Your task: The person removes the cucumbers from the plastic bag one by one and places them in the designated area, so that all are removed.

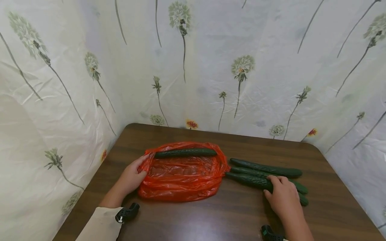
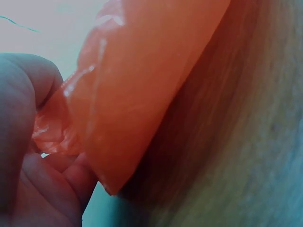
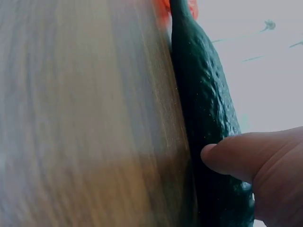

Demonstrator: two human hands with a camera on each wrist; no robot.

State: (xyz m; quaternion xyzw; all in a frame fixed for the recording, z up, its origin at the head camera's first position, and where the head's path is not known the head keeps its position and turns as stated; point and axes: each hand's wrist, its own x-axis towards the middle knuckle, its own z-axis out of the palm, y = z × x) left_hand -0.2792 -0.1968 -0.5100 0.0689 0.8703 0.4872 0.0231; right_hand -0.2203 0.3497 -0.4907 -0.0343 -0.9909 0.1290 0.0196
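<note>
A red plastic bag (image 1: 181, 192) lies spread with its mouth facing up. Inside, along its far side, rests one cucumber (image 1: 187, 153). My left hand (image 1: 132, 175) pinches the bag's left edge; in the left wrist view the thin red film (image 2: 137, 85) bunches between thumb and fingers. To the right of the bag, three cucumbers lie side by side, the farthest cucumber (image 1: 268, 168) slightly apart. My right hand (image 1: 284, 194) grips the nearest cucumber (image 1: 248, 179) from above, its thumb (image 3: 232, 153) against the side. That cucumber's left tip touches or nearly touches the bag.
A brown wooden table (image 1: 193, 221) carries everything. Behind and beside it hangs a pale sheet (image 1: 205, 67) with a dandelion print. Dark wrist devices (image 1: 128, 212) are worn on both wrists.
</note>
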